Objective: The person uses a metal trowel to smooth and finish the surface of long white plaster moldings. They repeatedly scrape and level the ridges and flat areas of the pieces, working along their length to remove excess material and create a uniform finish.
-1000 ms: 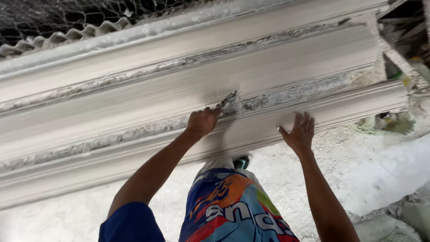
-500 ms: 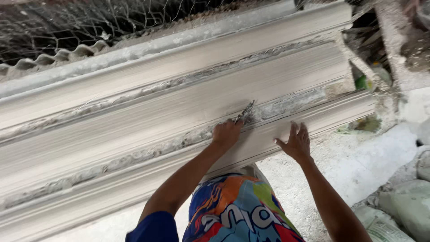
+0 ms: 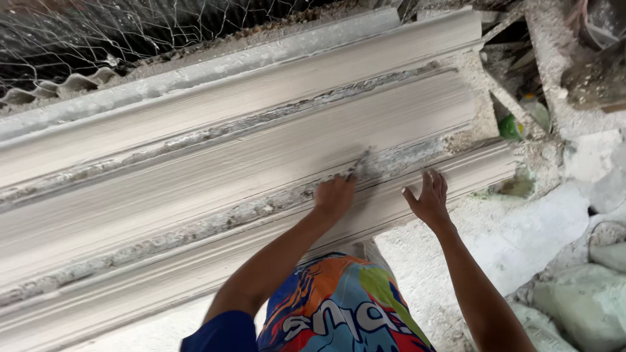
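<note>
A long white plaster moulding [image 3: 228, 163] with stepped ridges runs across the view, rough crumbly plaster along its grooves. My left hand [image 3: 334, 195] is closed around a small metal scraper [image 3: 358, 163], its blade pressed into the rough groove near the moulding's right end. My right hand [image 3: 428, 199] lies flat, fingers spread, on the lower ridge just right of the left hand. Both forearms reach up from the bottom of the view.
Wire mesh [image 3: 98, 39] and corrugated sheet [image 3: 59, 88] lie behind the moulding at the top left. Plaster-dusted ground [image 3: 521, 234] spreads to the right, with pale sacks [image 3: 587, 300] at the bottom right and green debris [image 3: 515, 127] past the moulding's end. My colourful shorts [image 3: 339, 306] show below.
The view has shifted, so the moulding's right end and both hands sit further left. The left hand with the scraper has stayed in the groove; the right hand remains flat on the lower ridge.
</note>
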